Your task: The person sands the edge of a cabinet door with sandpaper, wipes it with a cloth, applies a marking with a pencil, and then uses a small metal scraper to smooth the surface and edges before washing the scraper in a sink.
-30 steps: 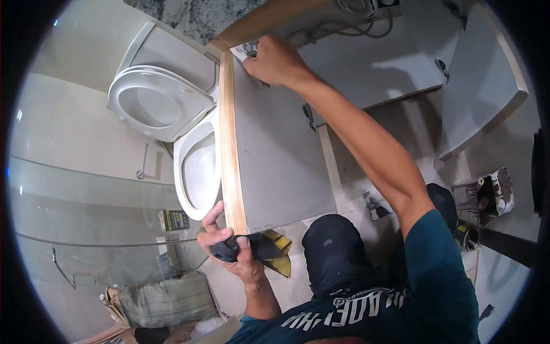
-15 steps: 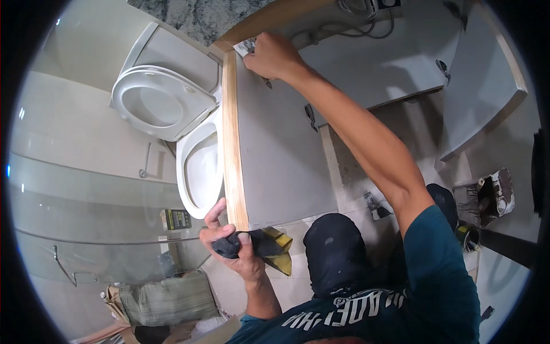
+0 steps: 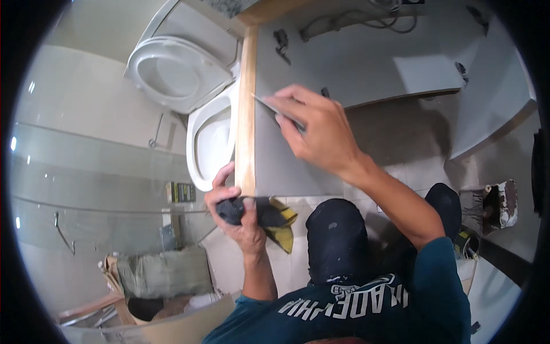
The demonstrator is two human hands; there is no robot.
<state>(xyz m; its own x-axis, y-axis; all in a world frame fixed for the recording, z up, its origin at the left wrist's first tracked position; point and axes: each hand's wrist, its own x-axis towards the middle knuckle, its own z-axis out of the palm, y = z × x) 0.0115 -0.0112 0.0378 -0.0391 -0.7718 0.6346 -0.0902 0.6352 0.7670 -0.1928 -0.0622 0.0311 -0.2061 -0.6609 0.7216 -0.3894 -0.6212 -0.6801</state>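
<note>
Right hand with a thin tool at the wooden strip

Nearest, a black-trousered knee shows pale specks on matte fabric. The left hand is closed around a crumpled dark bundle with angular yellow folds, fingers at the strip's near end. The right hand pinches the slim, straight, grey tool; its tip is at the strip, contact not determinable. The strip is pale, straight and visibly grained, edging a smooth matte grey panel. Left of it stands a glossy white toilet, oval bowl, lid raised. Farther left, a curved transparent glass screen.
</note>
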